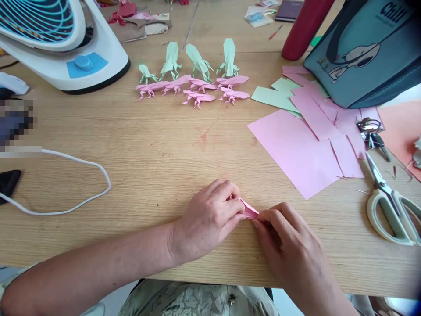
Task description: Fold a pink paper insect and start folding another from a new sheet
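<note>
Between my two hands is a narrow, folded piece of pink paper [250, 211], held low over the front of the table. My left hand [213, 215] pinches its left end, with the fingers covering much of it. The thumb and forefinger of my right hand [286, 237] grip the right end. Farther back stands a row of folded pink paper figures [199, 97] with thin legs. Behind them are several pale green paper figures [171, 61] with upright, broad shapes.
Right of my hands lie a pink sheet [292, 153], pink strips, green paper pieces [269, 96], keys [376, 140] and scissors [391, 202]. A fan [95, 57], a white cable [105, 175], a red bottle [304, 30] and a teal bag [362, 57] stand or lie around.
</note>
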Demonstrator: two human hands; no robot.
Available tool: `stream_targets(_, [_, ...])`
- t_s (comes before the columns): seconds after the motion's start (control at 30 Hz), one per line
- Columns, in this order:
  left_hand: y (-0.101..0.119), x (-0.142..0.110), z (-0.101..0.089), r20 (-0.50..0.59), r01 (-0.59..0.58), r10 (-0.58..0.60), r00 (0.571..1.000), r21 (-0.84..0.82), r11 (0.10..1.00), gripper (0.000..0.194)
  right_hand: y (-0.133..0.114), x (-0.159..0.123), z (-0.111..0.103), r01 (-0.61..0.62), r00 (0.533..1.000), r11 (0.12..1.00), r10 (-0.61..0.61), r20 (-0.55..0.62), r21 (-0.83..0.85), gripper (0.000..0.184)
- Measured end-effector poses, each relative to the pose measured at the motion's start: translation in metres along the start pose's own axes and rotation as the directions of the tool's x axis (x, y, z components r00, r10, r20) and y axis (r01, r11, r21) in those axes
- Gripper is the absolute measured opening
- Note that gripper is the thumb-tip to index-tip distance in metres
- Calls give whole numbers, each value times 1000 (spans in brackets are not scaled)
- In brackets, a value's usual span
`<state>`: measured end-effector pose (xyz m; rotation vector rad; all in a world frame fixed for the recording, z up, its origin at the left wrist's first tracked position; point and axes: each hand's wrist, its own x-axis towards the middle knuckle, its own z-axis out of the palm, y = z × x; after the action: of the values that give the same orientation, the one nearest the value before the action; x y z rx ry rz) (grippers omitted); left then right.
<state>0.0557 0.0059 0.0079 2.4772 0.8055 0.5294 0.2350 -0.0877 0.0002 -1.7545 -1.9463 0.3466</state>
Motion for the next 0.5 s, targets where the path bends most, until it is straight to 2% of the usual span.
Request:
stream_targets(0.33, [4, 4, 4, -24, 36, -36, 999, 3, 999, 13, 7, -7, -4, 16, 999, 997, -20, -43, -72, 15])
stream_targets(0.5, [4, 4, 5, -31, 20, -20, 999, -11, 1000, 14, 10, -13, -6, 6, 998, 1000, -7, -66, -22, 9])
